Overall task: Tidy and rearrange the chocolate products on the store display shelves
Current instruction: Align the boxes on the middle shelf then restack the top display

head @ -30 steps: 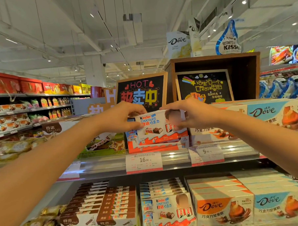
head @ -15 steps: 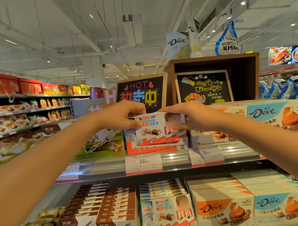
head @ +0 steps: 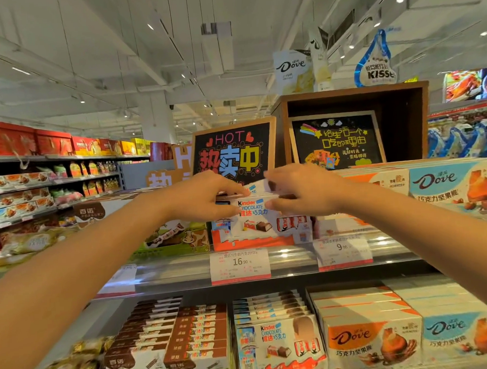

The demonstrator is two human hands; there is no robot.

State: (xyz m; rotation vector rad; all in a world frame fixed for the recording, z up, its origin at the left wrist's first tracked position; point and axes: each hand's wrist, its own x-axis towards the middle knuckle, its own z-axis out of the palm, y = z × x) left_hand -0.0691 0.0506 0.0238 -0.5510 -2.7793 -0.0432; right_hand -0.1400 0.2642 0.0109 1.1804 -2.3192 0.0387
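Between both hands, white-orange Kinder box [head: 262,217]

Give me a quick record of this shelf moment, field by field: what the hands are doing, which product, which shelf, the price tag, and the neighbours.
left hand: grips the left end of the Kinder box
right hand: grips its right end
Kinder box: front of its stack, upper shelf
upper shelf: clear front rail
price tag: under the Kinder stack, reads 16.90
right neighbour: Dove boxes
left neighbour: cow-print chocolate box
behind: HOT sign
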